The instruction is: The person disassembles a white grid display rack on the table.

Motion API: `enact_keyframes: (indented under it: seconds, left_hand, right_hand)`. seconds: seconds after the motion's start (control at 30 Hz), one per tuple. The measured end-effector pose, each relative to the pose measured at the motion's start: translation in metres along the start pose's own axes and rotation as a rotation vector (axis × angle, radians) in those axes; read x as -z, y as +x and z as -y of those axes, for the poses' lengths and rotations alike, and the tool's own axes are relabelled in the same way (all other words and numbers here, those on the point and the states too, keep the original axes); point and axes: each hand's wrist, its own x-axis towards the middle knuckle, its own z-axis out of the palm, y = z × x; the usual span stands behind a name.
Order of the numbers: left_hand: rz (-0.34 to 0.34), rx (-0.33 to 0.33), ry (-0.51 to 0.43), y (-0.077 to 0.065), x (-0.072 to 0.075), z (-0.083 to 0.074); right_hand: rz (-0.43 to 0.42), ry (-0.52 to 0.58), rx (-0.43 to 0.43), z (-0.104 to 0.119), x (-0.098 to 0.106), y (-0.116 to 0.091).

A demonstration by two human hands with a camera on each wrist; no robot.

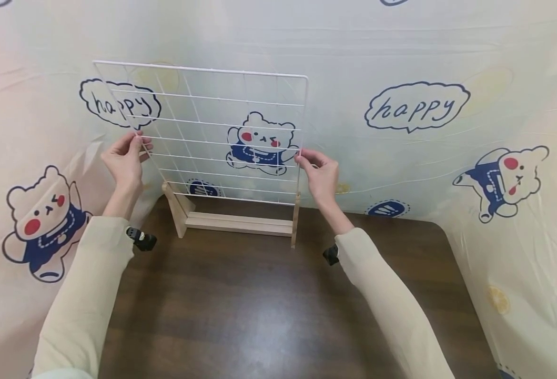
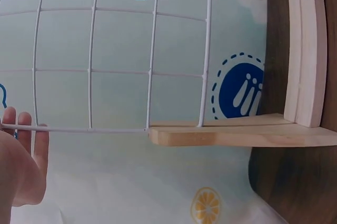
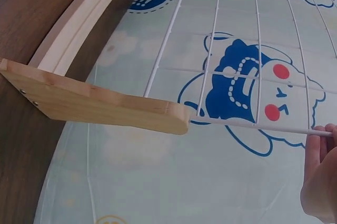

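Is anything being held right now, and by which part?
Yes, a white wire grid: the left hand and right hand pinch its opposite side edges, above the wooden stand.

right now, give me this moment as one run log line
white rectangular wire grid: bottom meets pale wooden stand; left hand: pinches grid's left edge; right hand: pinches grid's right edge; stand: on dark brown tabletop

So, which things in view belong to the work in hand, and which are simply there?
Belonging to the work:
white wire grid, edges pinched by left hand and right hand
wooden stand at its lower end

Simply there:
brown table
printed cloth
black wrist devices
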Motion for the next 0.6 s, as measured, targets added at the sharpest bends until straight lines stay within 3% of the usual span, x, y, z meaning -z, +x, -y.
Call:
enact_keyframes:
  seconds: [0.6]
  left_hand:
    - [-0.012,-0.005,0.006,0.0042,-0.0048,-0.0096]
  right_hand:
    - [-0.02,0.016,-0.003,0.0065,0.001,0.0042]
